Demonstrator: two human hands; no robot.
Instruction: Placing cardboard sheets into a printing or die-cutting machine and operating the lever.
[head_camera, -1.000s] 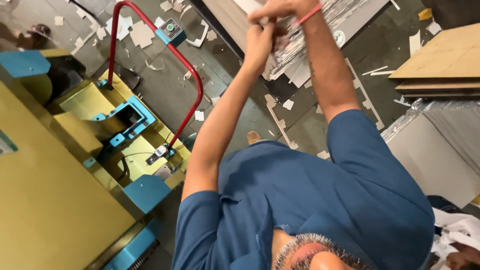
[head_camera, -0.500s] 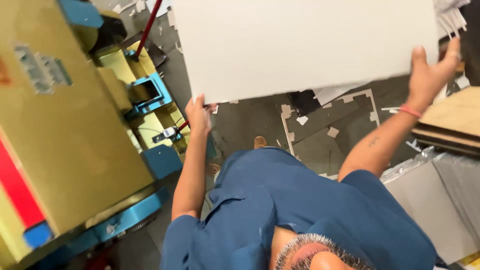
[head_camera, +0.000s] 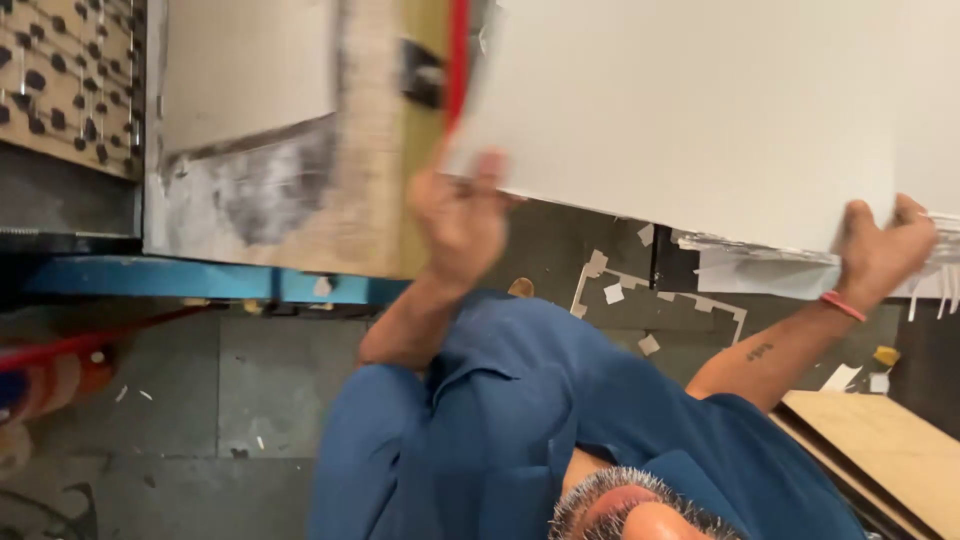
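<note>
Nearest is the blue shirt (head_camera: 520, 430), with both arms raised out in front of it.

The left hand (head_camera: 460, 215) is blurred. It sits at the lower left corner of a large white sheet (head_camera: 690, 110), with the fingers (head_camera: 487, 168) reaching up onto the sheet's edge. It looks like a loose hold, but I cannot tell how firmly it is closed. The right hand (head_camera: 880, 250), with a red band (head_camera: 842, 306) at the wrist, is curled around the sheet's lower edge near the right side, thumb and fingers clamped on it.

The white sheet is in the air, held flat across the upper right of the view and resting on nothing. Its left corner is just beside the red bar (head_camera: 458, 60) of a yellowish machine bed (head_camera: 300, 200) with a blue frame (head_camera: 200, 278).

My read on progress: the sheet is lifted and in both hands beside the machine, and it is not yet laid on any surface.

Behind the right hand is a ragged pile of white sheets (head_camera: 760, 272). Farther down, the grey floor (head_camera: 280, 390) has paper scraps (head_camera: 614, 293) on it, and brown boards (head_camera: 880, 440) lie at the lower right.
</note>
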